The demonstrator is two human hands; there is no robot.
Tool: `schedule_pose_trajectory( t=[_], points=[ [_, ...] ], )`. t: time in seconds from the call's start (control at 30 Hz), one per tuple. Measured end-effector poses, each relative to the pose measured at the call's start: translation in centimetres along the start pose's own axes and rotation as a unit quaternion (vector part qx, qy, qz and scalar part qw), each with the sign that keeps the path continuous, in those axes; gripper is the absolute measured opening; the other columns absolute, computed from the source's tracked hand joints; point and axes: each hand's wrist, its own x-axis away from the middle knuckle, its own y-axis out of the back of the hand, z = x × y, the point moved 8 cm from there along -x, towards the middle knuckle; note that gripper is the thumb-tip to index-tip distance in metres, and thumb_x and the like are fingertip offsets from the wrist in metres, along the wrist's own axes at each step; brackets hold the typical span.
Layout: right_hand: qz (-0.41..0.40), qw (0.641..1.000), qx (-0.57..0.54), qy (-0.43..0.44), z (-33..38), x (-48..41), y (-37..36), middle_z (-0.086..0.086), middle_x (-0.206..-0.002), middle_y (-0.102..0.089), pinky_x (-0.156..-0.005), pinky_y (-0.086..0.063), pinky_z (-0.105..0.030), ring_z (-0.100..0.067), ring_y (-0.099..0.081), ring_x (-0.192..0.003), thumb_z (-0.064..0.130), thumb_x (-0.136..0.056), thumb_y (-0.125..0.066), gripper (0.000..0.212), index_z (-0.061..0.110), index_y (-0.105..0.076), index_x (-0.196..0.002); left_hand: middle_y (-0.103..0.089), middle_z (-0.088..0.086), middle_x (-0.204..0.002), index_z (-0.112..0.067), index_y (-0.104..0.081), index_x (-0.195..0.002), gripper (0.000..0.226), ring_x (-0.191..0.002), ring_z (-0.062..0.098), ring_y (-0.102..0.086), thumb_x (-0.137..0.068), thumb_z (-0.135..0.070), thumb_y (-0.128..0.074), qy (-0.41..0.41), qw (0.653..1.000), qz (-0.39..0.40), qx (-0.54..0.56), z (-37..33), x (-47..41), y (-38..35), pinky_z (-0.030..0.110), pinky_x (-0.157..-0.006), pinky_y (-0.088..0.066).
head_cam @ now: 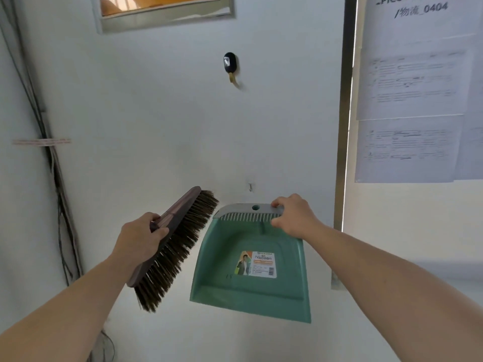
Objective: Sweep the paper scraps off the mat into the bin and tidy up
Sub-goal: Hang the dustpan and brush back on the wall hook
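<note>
My left hand (pixel 142 237) grips the brown wooden back of a hand brush (pixel 173 245), held slanted with its dark bristles facing right. My right hand (pixel 294 216) holds the grey top edge of a green dustpan (pixel 251 280), which hangs flat against the white wall with its open mouth downward. A hole in the grey top edge sits just below a small metal hook (pixel 250 187) on the wall. The pan's inside shows a paper label and no scraps. No mat or bin is in view.
A black adhesive hook (pixel 230 64) is stuck higher on the wall. Cables (pixel 56 178) run down the left corner. A metal door frame (pixel 342 142) stands at the right, with printed sheets (pixel 410 100) taped beyond it. A framed panel (pixel 164 11) hangs above.
</note>
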Motion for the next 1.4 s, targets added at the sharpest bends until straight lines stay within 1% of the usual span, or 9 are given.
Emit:
schedule_pose_trajectory(
  t=[0.17,0.3,0.43,0.63,0.83,0.93,1.03,1.17,1.4],
  points=[
    [-0.009,1.000,-0.009,0.024,-0.9,-4.9,-0.6,-0.008,-0.116,-0.050,-0.084,-0.036,-0.024,-0.019,-0.045,-0.093,0.023,-0.083,-0.072,0.048,0.017,-0.062,-0.129,-0.065,0.007,-0.112,-0.018,-0.055,-0.125,0.039,-0.087,0.018,-0.050,-0.089,-0.031,-0.062,-0.009,1.000,-0.020,-0.020,-1.4,-2.6,-1.4,0.029,-0.080,-0.039],
    [-0.009,0.999,-0.021,0.029,-1.1,-7.7,-1.5,-0.009,-0.116,-0.050,-0.085,-0.037,-0.024,-0.020,-0.047,-0.094,0.022,-0.085,-0.070,0.047,0.017,-0.062,-0.131,-0.065,0.006,-0.113,-0.020,-0.055,-0.125,0.039,-0.092,0.021,-0.053,-0.089,-0.031,-0.062,0.005,0.999,-0.024,-0.021,-1.2,-4.3,-1.8,0.031,-0.083,-0.040],
    [-0.022,0.999,-0.028,0.026,-1.4,-9.6,-2.0,-0.011,-0.119,-0.049,-0.086,-0.039,-0.025,-0.023,-0.052,-0.098,0.022,-0.086,-0.070,0.045,0.017,-0.064,-0.130,-0.064,0.002,-0.107,-0.024,-0.055,-0.124,0.038,-0.087,0.018,-0.050,-0.088,-0.032,-0.063,0.003,0.999,-0.031,-0.016,-1.0,-6.0,-1.7,0.029,-0.080,-0.040],
    [-0.022,0.999,-0.020,0.016,-1.9,-11.3,-2.5,-0.011,-0.125,-0.047,-0.098,-0.040,-0.029,-0.027,-0.054,-0.111,0.023,-0.087,-0.071,0.047,0.016,-0.062,-0.133,-0.060,-0.009,-0.096,-0.028,-0.058,-0.121,0.035,-0.088,0.014,-0.053,-0.087,-0.031,-0.065,-0.045,0.998,-0.029,-0.013,-1.2,-8.1,-1.1,0.026,-0.081,-0.038],
    [0.013,1.000,0.016,0.019,-1.8,-12.0,-2.9,-0.011,-0.131,-0.046,-0.102,-0.040,-0.032,-0.028,-0.053,-0.116,0.024,-0.088,-0.068,0.047,0.017,-0.061,-0.134,-0.061,-0.011,-0.099,-0.032,-0.057,-0.119,0.034,-0.092,0.015,-0.053,-0.086,-0.034,-0.066,-0.091,0.995,-0.031,-0.019,-2.2,-10.6,-0.3,0.030,-0.085,-0.040],
    [0.029,0.998,0.044,0.023,-1.7,-11.9,-2.9,-0.009,-0.132,-0.045,-0.099,-0.043,-0.034,-0.028,-0.053,-0.115,0.025,-0.088,-0.066,0.048,0.019,-0.058,-0.135,-0.061,-0.010,-0.099,-0.031,-0.057,-0.119,0.034,-0.091,0.014,-0.053,-0.086,-0.033,-0.066,-0.107,0.993,-0.040,-0.015,-2.9,-11.4,-0.2,0.029,-0.083,-0.039],
    [0.033,0.998,0.055,0.027,-1.5,-11.5,-2.9,-0.009,-0.132,-0.043,-0.096,-0.043,-0.034,-0.028,-0.050,-0.114,0.025,-0.089,-0.065,0.049,0.020,-0.053,-0.135,-0.063,-0.009,-0.101,-0.030,-0.058,-0.119,0.035,-0.094,0.016,-0.054,-0.086,-0.032,-0.066,-0.119,0.992,-0.043,-0.006,-3.6,-11.8,-0.5,0.029,-0.085,-0.040],
    [0.045,0.996,0.066,0.039,-1.0,-11.0,-3.5,-0.009,-0.128,-0.044,-0.086,-0.042,-0.031,-0.027,-0.047,-0.111,0.027,-0.086,-0.066,0.052,0.018,-0.048,-0.134,-0.063,-0.007,-0.102,-0.028,-0.058,-0.120,0.035,-0.095,0.016,-0.055,-0.085,-0.030,-0.067,-0.135,0.990,-0.048,0.007,-4.4,-12.1,-0.6,0.029,-0.088,-0.040],
    [0.051,0.996,0.058,0.036,-1.3,-10.4,-4.3,-0.010,-0.130,-0.044,-0.095,-0.044,-0.036,-0.028,-0.048,-0.114,0.027,-0.087,-0.064,0.059,0.015,-0.044,-0.141,-0.058,-0.011,-0.097,-0.027,-0.058,-0.121,0.036,-0.091,0.013,-0.050,-0.086,-0.029,-0.068,-0.169,0.984,-0.055,0.013,-5.6,-12.5,0.2,0.028,-0.085,-0.037]
  ],
)
